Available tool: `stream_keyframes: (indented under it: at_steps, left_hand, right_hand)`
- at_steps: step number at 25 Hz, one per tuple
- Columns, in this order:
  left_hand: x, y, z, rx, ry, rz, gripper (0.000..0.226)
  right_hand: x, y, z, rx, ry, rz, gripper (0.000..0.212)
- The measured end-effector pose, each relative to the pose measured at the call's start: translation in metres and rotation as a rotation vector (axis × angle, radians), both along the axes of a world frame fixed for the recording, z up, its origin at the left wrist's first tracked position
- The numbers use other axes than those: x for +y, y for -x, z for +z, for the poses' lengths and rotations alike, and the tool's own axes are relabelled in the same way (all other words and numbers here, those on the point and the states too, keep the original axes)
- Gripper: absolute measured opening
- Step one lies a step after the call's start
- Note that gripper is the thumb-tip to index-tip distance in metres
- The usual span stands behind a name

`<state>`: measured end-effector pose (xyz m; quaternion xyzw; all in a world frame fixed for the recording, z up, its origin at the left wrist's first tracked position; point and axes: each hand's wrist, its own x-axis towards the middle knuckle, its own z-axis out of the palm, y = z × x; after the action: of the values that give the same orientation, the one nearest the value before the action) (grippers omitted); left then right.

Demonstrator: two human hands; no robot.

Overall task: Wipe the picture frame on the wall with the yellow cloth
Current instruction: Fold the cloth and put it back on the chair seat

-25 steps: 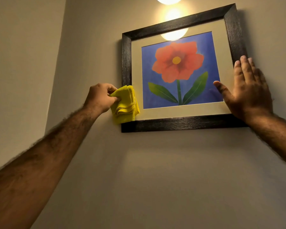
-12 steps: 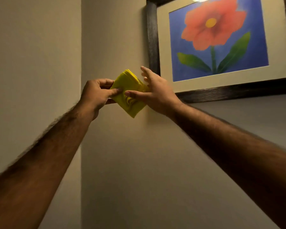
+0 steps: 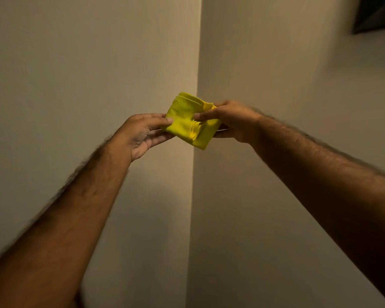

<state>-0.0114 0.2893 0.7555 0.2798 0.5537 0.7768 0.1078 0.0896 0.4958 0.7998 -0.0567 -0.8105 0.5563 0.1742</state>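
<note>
Both hands grip the folded yellow cloth in front of a wall corner.

The left hand pinches the left edge of the yellow cloth, and the right hand clamps its right side, thumb on top. Only a dark corner of the picture frame shows, upper right, well apart from the cloth. Bare beige walls meet behind it; nothing blocks the way, and no writing is visible.

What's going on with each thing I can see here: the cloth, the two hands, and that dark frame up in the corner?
yellow cloth: folded into a thick pad, held in the air between both hands, off the wall.
left hand: pinching the cloth's left edge.
right hand: gripping the cloth's right side.
picture frame: only a dark corner shows at top right; nothing touches it.
</note>
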Motion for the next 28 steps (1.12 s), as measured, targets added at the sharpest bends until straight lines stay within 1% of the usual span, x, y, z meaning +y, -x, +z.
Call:
stream_keyframes:
  at_steps: [3,7,10,13,17,19,23,24,26,28]
  left_hand:
    - [-0.037,0.026,-0.069,-0.134,0.0,0.038,0.014]
    - [-0.09,0.052,-0.169,-0.283,0.077,0.182,0.015]
    - [-0.129,0.065,-0.242,-0.385,0.155,0.248,0.02]
    - [-0.171,0.074,-0.324,-0.495,0.218,0.336,0.033]
    - [-0.227,0.081,-0.461,-0.655,0.348,0.397,0.034]
    - [-0.248,0.073,-0.525,-0.761,0.39,0.423,0.035]
    - [-0.275,0.055,-0.646,-0.941,0.513,0.424,0.036]
    - [-0.279,0.049,-0.676,-0.976,0.551,0.438,0.036]
    - [-0.286,0.037,-0.73,-1.051,0.616,0.465,0.038]
    - [-0.292,0.026,-0.773,-1.099,0.698,0.481,0.038]
  right_hand:
    - [-0.022,0.045,-0.06,-0.155,0.06,0.081,0.048]
    - [-0.067,0.102,-0.157,-0.366,0.12,0.162,0.052]
    - [-0.098,0.136,-0.233,-0.48,0.109,0.232,0.046]
    - [-0.14,0.167,-0.321,-0.604,0.093,0.296,0.043]
    - [-0.199,0.191,-0.476,-0.8,0.102,0.328,0.04]
    - [-0.22,0.187,-0.551,-0.899,0.113,0.318,0.039]
    - [-0.264,0.166,-0.695,-1.039,0.113,0.273,0.022]
    - [-0.274,0.158,-0.727,-1.069,0.11,0.26,0.022]
    - [-0.288,0.142,-0.783,-1.114,0.075,0.255,0.033]
    - [-0.296,0.132,-0.819,-1.133,-0.044,0.263,0.039]
